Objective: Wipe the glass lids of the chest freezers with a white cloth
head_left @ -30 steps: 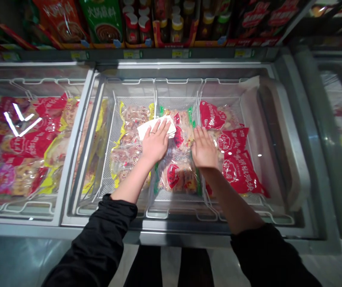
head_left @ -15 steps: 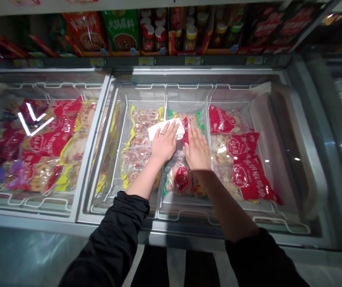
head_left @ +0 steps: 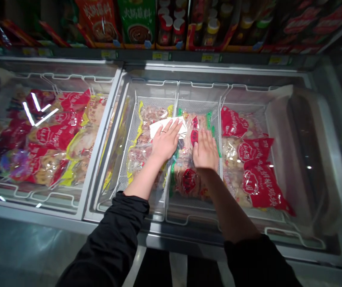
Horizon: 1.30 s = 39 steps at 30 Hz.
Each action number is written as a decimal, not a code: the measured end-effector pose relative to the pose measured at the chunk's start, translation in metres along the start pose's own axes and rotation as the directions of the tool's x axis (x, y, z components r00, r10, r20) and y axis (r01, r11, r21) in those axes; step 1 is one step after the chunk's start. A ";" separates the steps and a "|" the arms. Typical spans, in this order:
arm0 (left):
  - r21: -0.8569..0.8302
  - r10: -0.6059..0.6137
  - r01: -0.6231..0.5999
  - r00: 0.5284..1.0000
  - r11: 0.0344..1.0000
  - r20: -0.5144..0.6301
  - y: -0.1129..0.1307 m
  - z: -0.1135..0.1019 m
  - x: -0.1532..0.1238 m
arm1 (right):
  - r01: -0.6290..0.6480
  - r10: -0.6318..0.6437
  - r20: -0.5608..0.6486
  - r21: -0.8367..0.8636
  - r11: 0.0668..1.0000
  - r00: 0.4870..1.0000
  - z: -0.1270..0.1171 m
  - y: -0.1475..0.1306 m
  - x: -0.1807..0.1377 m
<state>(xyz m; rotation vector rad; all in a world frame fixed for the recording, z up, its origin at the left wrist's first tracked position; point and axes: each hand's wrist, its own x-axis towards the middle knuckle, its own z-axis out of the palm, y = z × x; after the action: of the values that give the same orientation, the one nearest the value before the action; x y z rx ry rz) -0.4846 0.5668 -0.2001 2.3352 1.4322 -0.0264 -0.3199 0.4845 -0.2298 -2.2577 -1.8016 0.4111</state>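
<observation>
My left hand lies flat with its fingers stretched out, over a folded white cloth or paper. The white piece spans the wire divider between two freezer baskets. Beside it, my right hand is also flat, fingers extended and empty, above green-edged bags of frozen food. Both palms seem to rest on a clear lid over the freezer, though the pane itself is hard to make out. Under my left hand's side are yellow-edged bags; red bags lie to the right of my right hand.
A neighbouring freezer section on the left holds red and yellow bags under reflective glass. Behind the freezer, a shelf carries sauce packets and jars. A raised, rounded grey housing fills the right end.
The view has shifted, so the freezer appears further right. Against the baskets, my left hand and the white piece have slid left. My hands are slightly further apart, and both remain flat.
</observation>
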 end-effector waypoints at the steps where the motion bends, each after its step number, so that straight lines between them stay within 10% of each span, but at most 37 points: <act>1: 0.000 -0.024 0.024 1.000 1.000 -0.007 -0.005 -0.001 -0.004 | 0.006 -0.005 0.002 -0.012 1.000 1.000 0.000 0.000 0.000; 7: 0.014 -0.052 0.052 0.998 0.999 0.018 0.005 0.010 -0.039 | 0.015 -0.015 -0.004 -0.042 0.999 1.000 0.007 0.002 0.000; 17: 0.030 0.006 -0.007 1.000 1.000 0.027 -0.033 -0.015 0.005 | 0.103 -0.103 -0.002 -0.043 0.994 0.995 0.009 0.002 -0.001; 28: 0.053 -0.124 0.125 0.992 0.991 -0.013 -0.027 -0.008 -0.038 | 0.093 -0.094 0.005 0.076 0.993 0.996 0.027 -0.075 0.016; 39: 0.036 -0.150 0.150 0.989 0.988 0.003 -0.073 -0.023 -0.059 | 0.130 -0.130 0.020 0.012 0.991 0.991 0.027 -0.080 0.011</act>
<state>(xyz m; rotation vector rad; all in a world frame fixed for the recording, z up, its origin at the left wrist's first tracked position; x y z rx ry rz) -0.5796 0.5529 -0.1891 2.2483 1.6142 -0.1019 -0.3996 0.5133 -0.2282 -2.1208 -1.9387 0.4206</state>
